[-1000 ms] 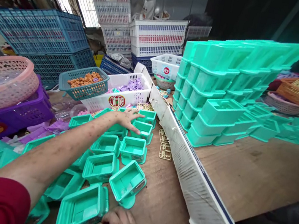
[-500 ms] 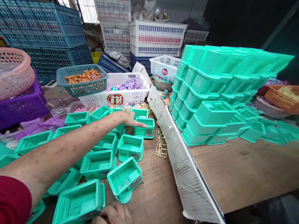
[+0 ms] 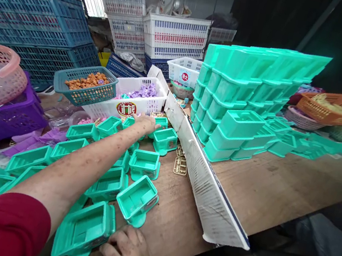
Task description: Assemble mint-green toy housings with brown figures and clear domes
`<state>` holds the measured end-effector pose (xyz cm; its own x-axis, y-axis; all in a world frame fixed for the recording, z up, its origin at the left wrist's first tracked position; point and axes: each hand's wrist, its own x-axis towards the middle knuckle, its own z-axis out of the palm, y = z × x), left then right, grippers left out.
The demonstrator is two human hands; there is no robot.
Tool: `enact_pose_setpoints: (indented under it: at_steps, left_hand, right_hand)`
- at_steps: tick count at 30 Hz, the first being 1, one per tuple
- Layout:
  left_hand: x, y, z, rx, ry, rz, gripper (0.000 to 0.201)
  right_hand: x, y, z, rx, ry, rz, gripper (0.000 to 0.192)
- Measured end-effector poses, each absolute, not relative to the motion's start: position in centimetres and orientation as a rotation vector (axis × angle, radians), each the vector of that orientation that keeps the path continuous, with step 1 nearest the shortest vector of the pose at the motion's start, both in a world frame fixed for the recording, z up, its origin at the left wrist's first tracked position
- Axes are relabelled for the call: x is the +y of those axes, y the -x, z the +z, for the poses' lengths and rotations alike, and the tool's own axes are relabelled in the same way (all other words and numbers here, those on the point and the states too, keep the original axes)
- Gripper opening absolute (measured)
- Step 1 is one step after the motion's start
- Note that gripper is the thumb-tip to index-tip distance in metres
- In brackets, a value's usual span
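Observation:
My left arm, in a red sleeve, stretches over green plastic trays with a rounded tab at one end. At its far end my left hand (image 3: pixel 146 123) is over the back trays, beside a green tray (image 3: pixel 161 123); its fingertips are mostly hidden behind the hand. Another green tray (image 3: pixel 165 139) stands just right of it. My right hand (image 3: pixel 130 253) rests on the table near the front edge, fingers loosely bent and apart, holding nothing visible. Close to it are a tilted green tray (image 3: pixel 138 198) and a larger-looking green tray (image 3: pixel 86 228).
A white cardboard divider (image 3: pixel 204 182) runs along the table (image 3: pixel 267 184). Right of it rise stacked green trays (image 3: pixel 238 87). Behind my left hand stand a white basket (image 3: pixel 157 103) of purple pieces and a blue-grey basket (image 3: pixel 80 96) of orange pieces. Beige sprue frames (image 3: pixel 180 165) lie by the divider.
My left hand has moved slightly farther back, off the tray by the divider, which now shows more fully. My right hand stays near the front edge. The view has shifted a little.

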<state>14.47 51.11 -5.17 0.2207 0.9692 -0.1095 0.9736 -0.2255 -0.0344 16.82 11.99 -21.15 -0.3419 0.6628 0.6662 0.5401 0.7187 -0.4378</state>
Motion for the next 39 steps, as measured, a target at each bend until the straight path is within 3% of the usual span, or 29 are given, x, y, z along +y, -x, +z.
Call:
enact_pose_setpoints:
  at_steps: [5,10,14,16,20,24,28,34,39]
  left_hand:
    - [50.9,-14.5,-5.2,1.976,-2.423,-0.135,0.074]
    - [51.5,-8.5,-3.0,1.784,-2.557,-0.289,0.075]
    - [51.7,-5.0,-3.0,1.683,-2.52,-0.504,0.05]
    - [51.4,-5.1,-3.7,1.688,-2.534,-0.463,0.047]
    - [50.6,-5.8,-3.9,1.663,-2.583,-0.33,0.061]
    - [49.6,-3.6,-2.4,1.682,-2.509,-0.458,0.078]
    - [48.3,-1.6,-2.4,1.74,-2.359,-0.602,0.059]
    - [47.3,-4.6,-5.0,1.955,-2.361,-0.266,0.042]
    - [46.8,-6.3,-5.0,1.985,-2.286,-0.16,0.04]
  right_hand:
    - [11.6,-17.3,-20.6,-2.039,0.921,0.234,0.031]
    - [11.2,-17.9,-19.8,-2.068,0.91,0.359,0.03]
    - [11.1,-18.2,-18.8,-2.138,0.941,0.391,0.024]
    - [11.0,-18.3,-18.4,-2.161,0.957,0.391,0.022]
    - [10.8,-18.5,-17.9,-2.174,0.991,0.418,0.019]
    - [10.6,-18.6,-17.7,-2.177,1.022,0.451,0.017]
    - [10.5,-18.5,-17.4,-2.188,1.032,0.438,0.02]
    - [10.5,-18.6,-17.4,-2.201,1.049,0.422,0.025]
    - [10.4,-18.7,-17.3,-2.206,1.082,0.424,0.028]
